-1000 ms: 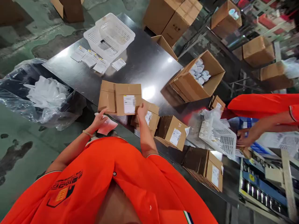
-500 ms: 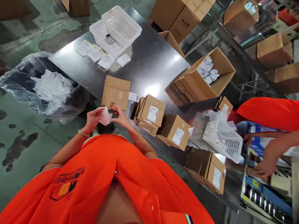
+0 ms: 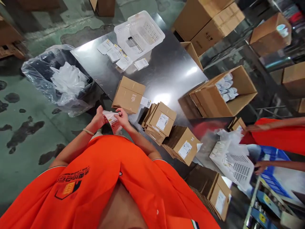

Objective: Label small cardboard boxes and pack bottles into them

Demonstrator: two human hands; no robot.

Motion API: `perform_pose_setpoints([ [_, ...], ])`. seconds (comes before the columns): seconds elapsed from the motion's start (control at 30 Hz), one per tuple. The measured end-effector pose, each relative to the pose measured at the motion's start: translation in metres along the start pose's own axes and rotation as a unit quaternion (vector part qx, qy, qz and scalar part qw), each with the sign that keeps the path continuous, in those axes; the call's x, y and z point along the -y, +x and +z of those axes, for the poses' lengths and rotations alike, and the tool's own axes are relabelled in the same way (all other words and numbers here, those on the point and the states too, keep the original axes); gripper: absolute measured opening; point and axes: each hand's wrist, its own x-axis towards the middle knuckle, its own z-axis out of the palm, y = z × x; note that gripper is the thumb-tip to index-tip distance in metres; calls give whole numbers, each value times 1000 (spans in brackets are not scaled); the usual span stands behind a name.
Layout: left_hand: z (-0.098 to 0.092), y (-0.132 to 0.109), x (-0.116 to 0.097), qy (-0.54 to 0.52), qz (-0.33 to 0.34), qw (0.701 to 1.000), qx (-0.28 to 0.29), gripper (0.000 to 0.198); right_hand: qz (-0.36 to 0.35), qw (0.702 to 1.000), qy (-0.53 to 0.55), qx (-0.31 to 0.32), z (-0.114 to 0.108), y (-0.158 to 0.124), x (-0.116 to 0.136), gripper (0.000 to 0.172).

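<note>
My left hand (image 3: 98, 119) and my right hand (image 3: 122, 117) hold a small pink-and-white paper slip (image 3: 113, 123) between them, just off the near edge of the steel table (image 3: 166, 71). Beyond my right hand, a flat cardboard box (image 3: 128, 94) lies on the steel, with a white label (image 3: 145, 102) at its corner. A stack of small cardboard boxes with white labels (image 3: 160, 122) stands to the right, apart from both hands. My orange shirt (image 3: 95, 187) fills the bottom of the view.
Further along the table are a white perforated basket (image 3: 139, 34), several printed sheets (image 3: 116, 54), an open carton of white items (image 3: 222, 93) and more box stacks (image 3: 183, 145). A clear bag in a bin (image 3: 57, 81) stands left. A co-worker's hand (image 3: 260, 167) reaches at right.
The flat box now lies further from me, apart from my hands. Both hands have come together on the slip. The view has swung, and the co-worker's hands have moved away from the right basket.
</note>
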Motion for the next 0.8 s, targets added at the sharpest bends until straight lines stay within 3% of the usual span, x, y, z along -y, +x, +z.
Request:
perform_pose_setpoints([
  [0.07,9,-16,11,12,9,998,61,103,10,1000,8,-16,1,6,4,17],
  [0.1,13,-22,14,20,20,997,66,106,15,1000,17,-21,-1,7,5,20],
  [0.2,19,-23,13,61,55,995,62,89,32,998,52,-10,-13,7,8,19],
  [0.33,24,-7,-2,72,40,993,87,77,25,998,58,26,-37,4,9,19],
  [0.47,34,8,-13,98,29,988,114,76,3,999,24,-39,-46,-3,6,10],
  [0.57,40,15,-9,97,19,987,124,71,-43,994,-28,-98,-48,-4,4,11],
  [0.67,44,15,8,100,-36,983,147,61,-78,980,-91,-158,-65,14,8,10],
  [0.8,50,11,34,85,-94,982,141,66,-52,953,-186,-235,-98,76,20,6],
])
